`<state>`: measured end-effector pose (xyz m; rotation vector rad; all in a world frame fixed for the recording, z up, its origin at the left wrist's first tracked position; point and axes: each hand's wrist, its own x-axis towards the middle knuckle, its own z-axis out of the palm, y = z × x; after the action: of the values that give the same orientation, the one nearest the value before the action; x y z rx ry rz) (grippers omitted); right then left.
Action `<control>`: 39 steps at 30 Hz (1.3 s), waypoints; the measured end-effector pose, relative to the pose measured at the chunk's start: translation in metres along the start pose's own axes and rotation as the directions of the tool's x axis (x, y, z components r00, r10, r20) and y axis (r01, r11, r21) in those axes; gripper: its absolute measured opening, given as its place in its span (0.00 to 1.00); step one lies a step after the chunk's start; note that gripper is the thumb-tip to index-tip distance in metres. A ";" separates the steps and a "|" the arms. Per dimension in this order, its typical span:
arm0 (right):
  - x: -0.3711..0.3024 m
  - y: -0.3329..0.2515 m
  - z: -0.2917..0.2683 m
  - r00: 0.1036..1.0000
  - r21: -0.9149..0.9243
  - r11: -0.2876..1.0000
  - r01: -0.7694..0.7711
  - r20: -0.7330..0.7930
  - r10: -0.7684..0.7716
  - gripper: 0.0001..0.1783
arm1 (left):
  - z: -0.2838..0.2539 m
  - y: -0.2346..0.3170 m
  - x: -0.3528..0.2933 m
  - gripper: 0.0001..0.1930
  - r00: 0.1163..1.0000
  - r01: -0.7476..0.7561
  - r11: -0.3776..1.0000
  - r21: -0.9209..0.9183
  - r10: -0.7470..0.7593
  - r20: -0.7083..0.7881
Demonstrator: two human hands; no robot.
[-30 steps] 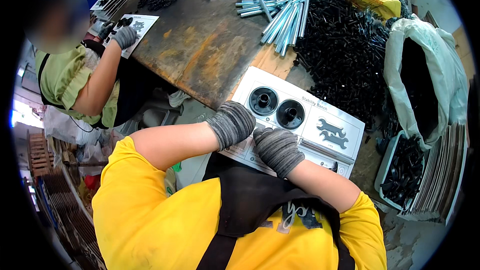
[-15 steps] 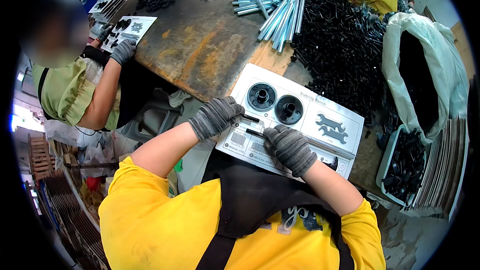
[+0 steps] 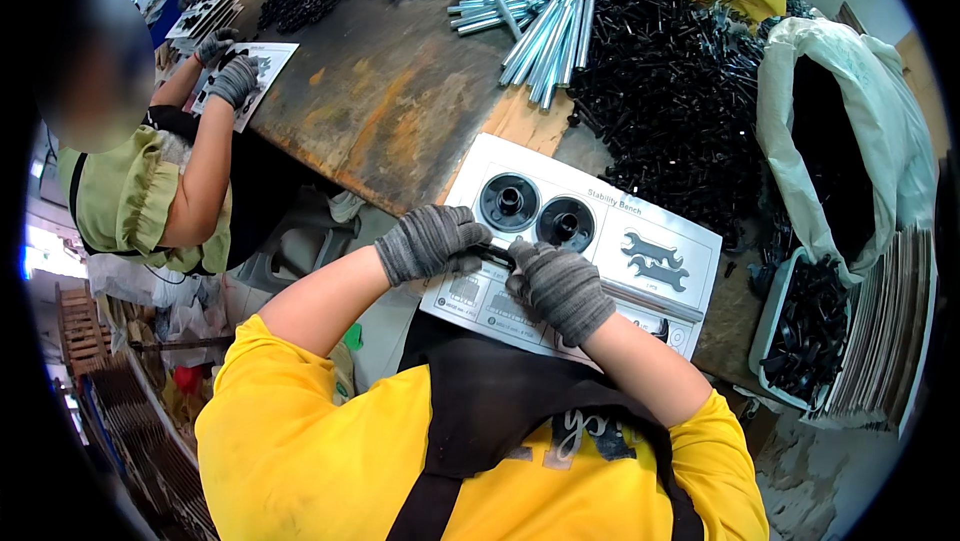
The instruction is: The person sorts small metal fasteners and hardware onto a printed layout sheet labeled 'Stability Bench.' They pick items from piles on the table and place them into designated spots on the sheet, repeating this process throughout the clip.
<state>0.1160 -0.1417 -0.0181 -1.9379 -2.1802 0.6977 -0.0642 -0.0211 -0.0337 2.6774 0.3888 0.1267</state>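
— Hands first: what is held, and what has changed?

— A small dark part (image 3: 493, 255) is pinched between the gloved left hand (image 3: 432, 241) and the gloved right hand (image 3: 560, 286), both closed around it, just above the near edge of the white card (image 3: 640, 286). A second ago the two hands were lying side by side lower on the card; half a second ago they had been drawn apart, the left lifted; now they have been brought together over the card's left half. It is judged that a part has been picked up and is being set or pressed into place on the card, so the work there is only partly done.

— What is already on the card?

— Two black round pieces (image 3: 536, 213) are seated side by side near the top, and two wrench shapes (image 3: 650, 261) are seen to the right of them.

— And the surface?

— A worn, rust-stained bench (image 3: 380, 101) is lain on by the card. A heap of black parts (image 3: 680, 111) and a bundle of silvery rods (image 3: 545, 36) are piled beyond it; a white sack (image 3: 860, 111) and a tray of black pieces (image 3: 810, 331) are placed at the right.

— The room?

— A co-worker in a green top (image 3: 130, 196) is seated at the left, gloved hands on another card (image 3: 250, 71). Stacked goods are crowded on the floor at the lower left.
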 end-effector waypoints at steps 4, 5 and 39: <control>0.003 0.030 -0.040 0.989 0.123 0.982 -0.145 0.008 0.145 0.17 | -0.012 -0.003 0.006 0.19 0.980 0.019 0.991 -0.136 -0.045 -0.196; 0.009 0.044 -0.054 0.961 0.097 0.961 -0.257 0.126 0.245 0.16 | -0.021 -0.001 0.011 0.18 0.972 0.060 0.983 -0.176 -0.098 -0.216; 0.016 0.141 -0.104 0.964 -0.326 0.908 -0.264 -0.109 0.242 0.09 | 0.023 -0.060 0.222 0.10 0.978 -0.163 0.982 0.100 0.147 0.147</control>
<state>0.2828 -0.0920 0.0098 -2.4067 -2.1435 0.2922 0.1361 0.0867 -0.0737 2.8048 0.1468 -0.0374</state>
